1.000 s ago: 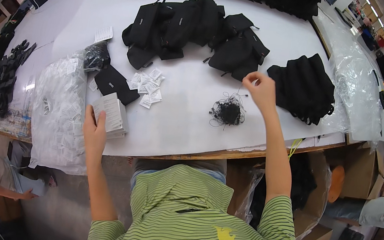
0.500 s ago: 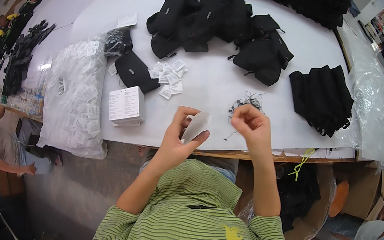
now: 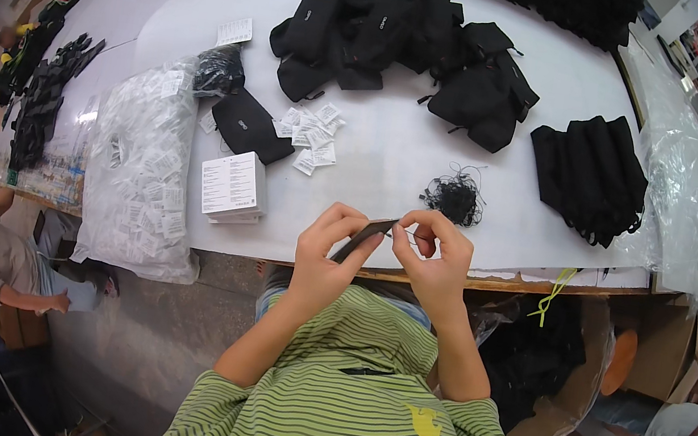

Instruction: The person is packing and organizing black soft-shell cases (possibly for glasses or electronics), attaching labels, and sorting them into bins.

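My left hand (image 3: 326,251) grips a thin card (image 3: 361,237) between thumb and fingers, tilted so that its dark side shows. At the card's upper right corner, the fingertips of my right hand (image 3: 437,263) are pinched together on a thin dark string (image 3: 403,227), which is mostly hidden. Just beyond this hand lies a tangled heap of thin black strings (image 3: 455,198). Left of my hands a stack of white printed cards (image 3: 231,189) stands near the table edge. Behind it are a black fabric pouch (image 3: 247,126) and scattered small white labels (image 3: 316,134).
Several black pouches (image 3: 367,36) are heaped at the table's far middle, with folded black pieces (image 3: 587,177) on the right. A clear bag of labels (image 3: 138,178) hangs over the left front edge. Another person (image 3: 18,259) sits at the left.
My right hand has moved left from beside the string heap to the card, bringing a string. My left hand has turned the card from its pale face to its dark side.
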